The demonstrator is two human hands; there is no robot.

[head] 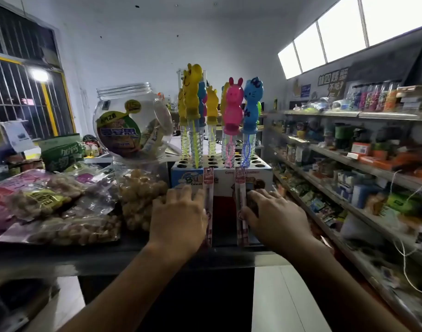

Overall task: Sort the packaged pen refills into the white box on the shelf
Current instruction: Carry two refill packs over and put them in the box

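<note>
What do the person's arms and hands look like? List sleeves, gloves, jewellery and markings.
The left hand and right hand are bare: no gloves, and no rings show on the visible fingers. The left forearm and right forearm are uncovered down to the frame's bottom edge, so no sleeve is in view. No watch, bracelet or marking shows on either wrist.

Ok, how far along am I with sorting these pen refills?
Done: nothing I can confirm; no filed refills show. In hand: your left hand holds a first refill pack upright, your right hand pinches a second refill pack, both in front of the bubble wand display. Left: both packs still need to go in; I cannot clearly make out the white box.
</note>
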